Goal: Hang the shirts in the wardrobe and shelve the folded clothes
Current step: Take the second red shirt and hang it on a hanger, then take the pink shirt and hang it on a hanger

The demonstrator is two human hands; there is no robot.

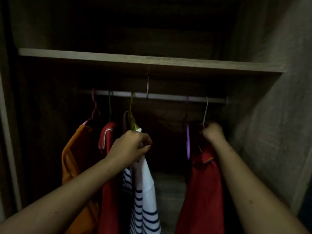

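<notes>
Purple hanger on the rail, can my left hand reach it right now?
Probably, but not freely: the left hand is gripping the striped shirt. The stretch between it and the purple hanger looks bare, so the way seems open once it lets go.

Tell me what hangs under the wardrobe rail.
Under the rail: an orange shirt, a red shirt, a striped white shirt gripped by the left hand, a purple hanger, and a second red shirt on a pale hanger gripped by the right hand. Darkness hides the rest.
</notes>
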